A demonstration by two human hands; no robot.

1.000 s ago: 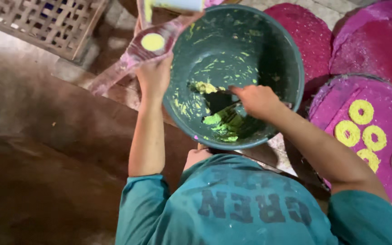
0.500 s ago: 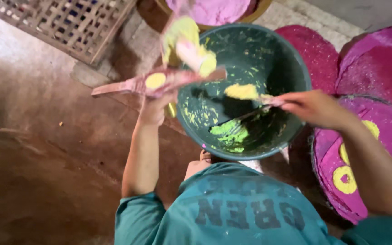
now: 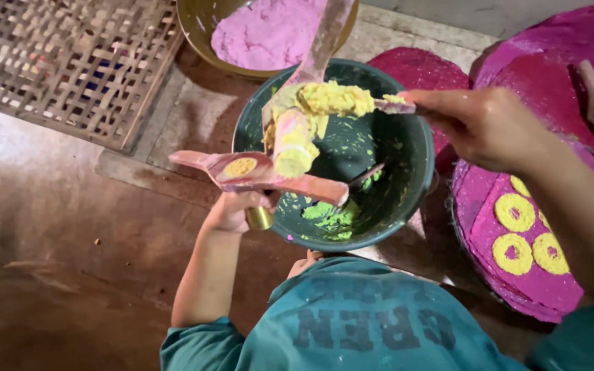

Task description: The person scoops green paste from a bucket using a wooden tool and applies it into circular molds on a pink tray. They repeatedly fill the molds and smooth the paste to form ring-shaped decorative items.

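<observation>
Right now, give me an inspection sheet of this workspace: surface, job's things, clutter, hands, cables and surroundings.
Surface: brown floor, stained; stone slab under the bowls.
Job's things: pink wooden mould with a round hole full of yellow paste; stick loaded with yellow paste; green bowl smeared with yellow and green paste.
Clutter: yellow bowl of pink paste; yellow rings on a pink tray; more pink trays behind.
Hands: left hand grips the mould's handle; right hand holds the stick over the green bowl.
Cables: nothing seen.
Surroundings: woven lattice panel at upper left; teal shirt below.
</observation>
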